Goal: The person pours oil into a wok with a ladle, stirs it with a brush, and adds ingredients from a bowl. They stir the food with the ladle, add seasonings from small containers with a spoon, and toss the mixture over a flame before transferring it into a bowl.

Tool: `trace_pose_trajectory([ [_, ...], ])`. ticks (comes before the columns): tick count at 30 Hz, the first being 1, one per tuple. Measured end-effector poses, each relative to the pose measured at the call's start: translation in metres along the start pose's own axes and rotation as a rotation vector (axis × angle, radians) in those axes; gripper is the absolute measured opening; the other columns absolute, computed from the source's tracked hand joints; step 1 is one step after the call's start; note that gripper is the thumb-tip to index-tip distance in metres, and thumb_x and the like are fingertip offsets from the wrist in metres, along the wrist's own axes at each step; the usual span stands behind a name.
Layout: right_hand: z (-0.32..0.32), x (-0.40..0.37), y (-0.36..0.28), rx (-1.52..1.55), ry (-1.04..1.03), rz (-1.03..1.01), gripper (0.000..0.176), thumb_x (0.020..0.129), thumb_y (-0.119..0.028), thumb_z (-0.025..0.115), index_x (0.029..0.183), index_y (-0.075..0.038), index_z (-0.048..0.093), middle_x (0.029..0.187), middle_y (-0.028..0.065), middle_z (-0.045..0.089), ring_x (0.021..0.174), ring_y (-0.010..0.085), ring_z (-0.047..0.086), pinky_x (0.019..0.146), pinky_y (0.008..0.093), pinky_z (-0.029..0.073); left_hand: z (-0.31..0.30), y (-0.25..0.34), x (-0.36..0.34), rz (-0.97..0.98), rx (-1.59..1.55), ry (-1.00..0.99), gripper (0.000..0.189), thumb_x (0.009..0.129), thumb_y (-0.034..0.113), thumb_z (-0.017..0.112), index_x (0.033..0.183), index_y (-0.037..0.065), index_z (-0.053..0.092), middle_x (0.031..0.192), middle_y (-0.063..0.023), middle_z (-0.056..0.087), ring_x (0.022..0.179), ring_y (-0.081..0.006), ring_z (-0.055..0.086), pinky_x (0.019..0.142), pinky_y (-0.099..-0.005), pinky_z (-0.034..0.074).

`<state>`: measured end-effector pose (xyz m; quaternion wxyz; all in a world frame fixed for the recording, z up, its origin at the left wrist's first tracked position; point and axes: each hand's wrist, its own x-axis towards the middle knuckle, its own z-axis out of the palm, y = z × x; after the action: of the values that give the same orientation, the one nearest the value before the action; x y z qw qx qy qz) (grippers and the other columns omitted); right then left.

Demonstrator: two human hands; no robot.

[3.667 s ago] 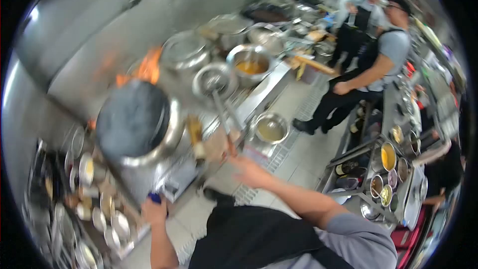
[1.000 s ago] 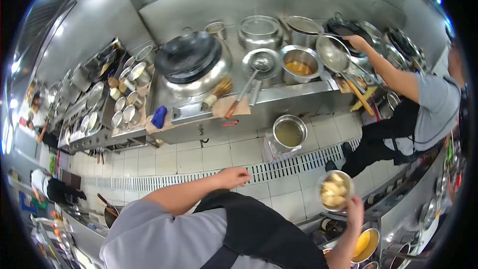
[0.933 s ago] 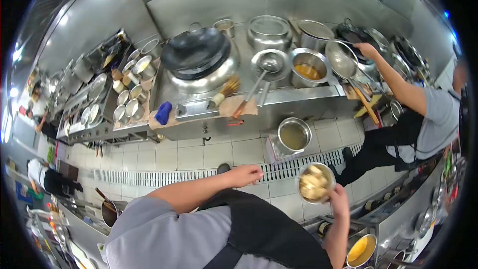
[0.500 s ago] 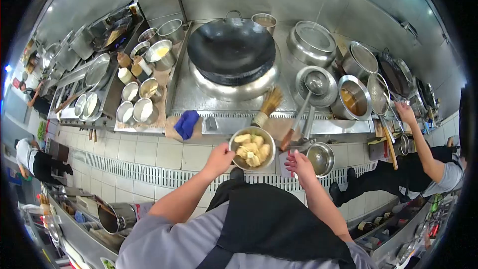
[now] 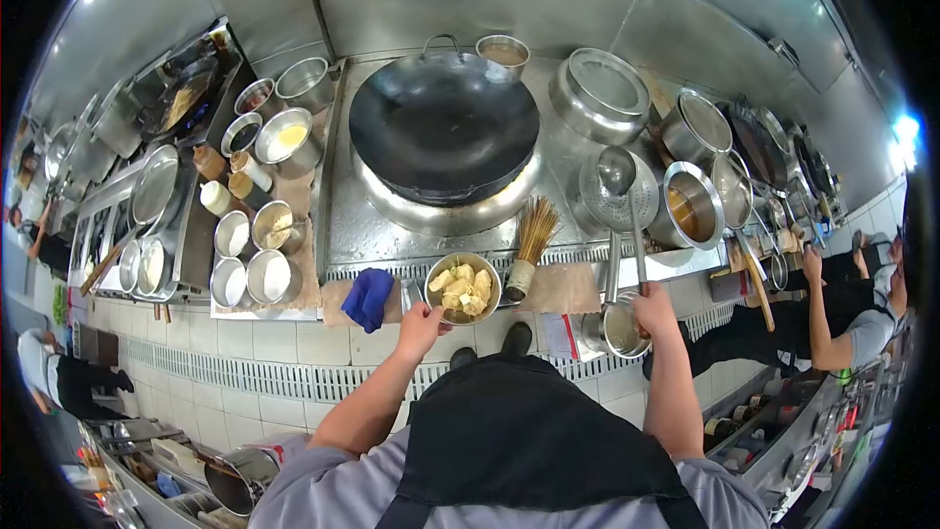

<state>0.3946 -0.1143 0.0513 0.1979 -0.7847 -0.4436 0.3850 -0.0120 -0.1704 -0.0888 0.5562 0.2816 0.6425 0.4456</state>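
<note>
My left hand (image 5: 421,329) grips the rim of a steel bowl (image 5: 435,317) holding pale yellow food pieces (image 5: 463,290), at the front edge of the stove. My right hand (image 5: 654,312) is closed round the handle of a ladle (image 5: 617,172), whose cup rests over a perforated strainer (image 5: 641,204). Behind the bowl, a large black wok (image 5: 441,127) sits on the burner ring, touched by neither hand. A bamboo brush (image 5: 532,240) stands right of the bowl, and a blue cloth (image 5: 368,300) lies to its left.
Seasoning tins (image 5: 269,277) and bottles (image 5: 215,198) stand left of the stove. On the right are a pot of brown liquid (image 5: 689,208) and a lidded pot (image 5: 599,96). A small pan (image 5: 623,327) hangs low by my right hand. Another person (image 5: 842,328) stands at far right.
My right hand has gone from empty to holding the ladle handle, and the ladle has swung more upright. The bowl in my left hand has come nearer the stove edge. The view has shifted.
</note>
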Motion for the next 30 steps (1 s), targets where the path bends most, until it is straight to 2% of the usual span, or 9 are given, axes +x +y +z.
trace_pose_trajectory([
  [4, -0.023, -0.028, 0.023, 0.068, 0.246, -0.152, 0.018, 0.075, -0.004, 0.053, 0.092, 0.0, 0.048, 0.056, 0.0056, 0.047, 0.039, 0.0167, 0.05, 0.035, 0.0315, 0.038, -0.011, 0.018, -0.006, -0.136, 0.119, -0.133, 0.035, 0.089, 0.028, 0.064, 0.083, -0.005, 0.05, 0.076, -0.0139, 0.059, 0.063, -0.023, 0.067, 0.052, -0.0299, 0.055],
  [7, -0.044, -0.058, 0.003, 0.16, 0.36, -0.053, 0.019, 0.077, -0.006, 0.051, 0.095, 0.0, 0.05, 0.057, 0.0051, 0.049, 0.04, 0.0152, 0.05, 0.036, 0.0305, 0.039, -0.02, 0.037, -0.012, -0.15, 0.187, -0.12, 0.036, 0.088, 0.03, 0.065, 0.082, -0.004, 0.054, 0.071, -0.0122, 0.06, 0.052, -0.0186, 0.061, 0.048, -0.028, 0.053],
  [8, -0.051, -0.056, 0.007, 0.162, 0.391, -0.013, 0.018, 0.077, -0.006, 0.049, 0.093, 0.002, 0.051, 0.056, 0.0107, 0.051, 0.039, 0.0205, 0.053, 0.036, 0.0349, 0.04, -0.024, 0.047, -0.014, -0.168, 0.235, -0.081, 0.035, 0.088, 0.03, 0.065, 0.081, -0.003, 0.054, 0.069, -0.0116, 0.06, 0.05, -0.0179, 0.06, 0.046, -0.0276, 0.051],
  [13, -0.087, -0.034, 0.018, 0.263, 0.432, 0.026, 0.009, 0.078, -0.006, 0.05, 0.079, 0.003, 0.048, 0.054, 0.0108, 0.05, 0.039, 0.0199, 0.053, 0.032, 0.0354, 0.037, -0.048, 0.068, 0.014, 0.314, 0.386, 0.072, 0.025, 0.088, 0.02, 0.063, 0.077, 0.0, 0.055, 0.059, -0.0061, 0.057, 0.048, -0.011, 0.053, 0.044, -0.0269, 0.042],
  [20, -0.107, 0.031, 0.042, 0.348, 0.199, 0.19, 0.008, 0.079, -0.006, 0.053, 0.081, 0.001, 0.051, 0.058, 0.0084, 0.051, 0.04, 0.0176, 0.049, 0.032, 0.0303, 0.032, -0.001, 0.189, 0.025, 0.629, 0.45, 0.133, 0.018, 0.088, 0.014, 0.061, 0.079, 0.0, 0.055, 0.061, -0.0043, 0.055, 0.056, -0.0103, 0.051, 0.054, -0.0268, 0.041],
  [25, -0.113, 0.004, 0.024, 0.663, 0.203, 0.171, 0.005, 0.081, -0.005, 0.054, 0.083, -0.001, 0.052, 0.06, 0.0055, 0.052, 0.041, 0.0155, 0.047, 0.034, 0.028, 0.034, 0.019, 0.225, 0.041, 0.936, 0.658, 0.161, 0.01, 0.083, 0.008, 0.062, 0.086, 0.0, 0.058, 0.084, -0.01, 0.058, 0.077, -0.0199, 0.058, 0.071, -0.0314, 0.046],
  [27, -0.121, -0.014, 0.02, 0.792, 0.19, 0.139, 0.004, 0.082, -0.005, 0.054, 0.084, -0.002, 0.051, 0.06, 0.0046, 0.051, 0.042, 0.0134, 0.047, 0.034, 0.0262, 0.035, 0.023, 0.23, 0.05, 0.918, 0.677, 0.14, 0.013, 0.082, 0.008, 0.061, 0.092, 0.0, 0.06, 0.095, -0.0132, 0.061, 0.083, -0.0276, 0.06, 0.078, -0.0365, 0.047],
  [29, -0.126, -0.028, 0.015, 0.794, 0.165, 0.11, 0.005, 0.082, -0.005, 0.054, 0.084, -0.002, 0.05, 0.061, 0.0043, 0.05, 0.041, 0.0123, 0.046, 0.034, 0.0257, 0.035, 0.021, 0.227, 0.069, 1.162, 1.018, 0.15, 0.016, 0.082, 0.009, 0.059, 0.095, -0.001, 0.062, 0.097, -0.0163, 0.063, 0.088, -0.0328, 0.061, 0.081, -0.0411, 0.047],
  [30, -0.125, -0.039, 0.006, 0.789, 0.179, 0.104, 0.004, 0.082, -0.005, 0.053, 0.084, -0.002, 0.05, 0.061, 0.0047, 0.051, 0.04, 0.0126, 0.046, 0.034, 0.0254, 0.035, 0.028, 0.233, 0.066, 1.004, 1.007, 0.05, 0.017, 0.083, 0.012, 0.056, 0.092, 0.0, 0.065, 0.096, -0.0189, 0.065, 0.091, -0.0366, 0.06, 0.082, -0.0449, 0.047],
])
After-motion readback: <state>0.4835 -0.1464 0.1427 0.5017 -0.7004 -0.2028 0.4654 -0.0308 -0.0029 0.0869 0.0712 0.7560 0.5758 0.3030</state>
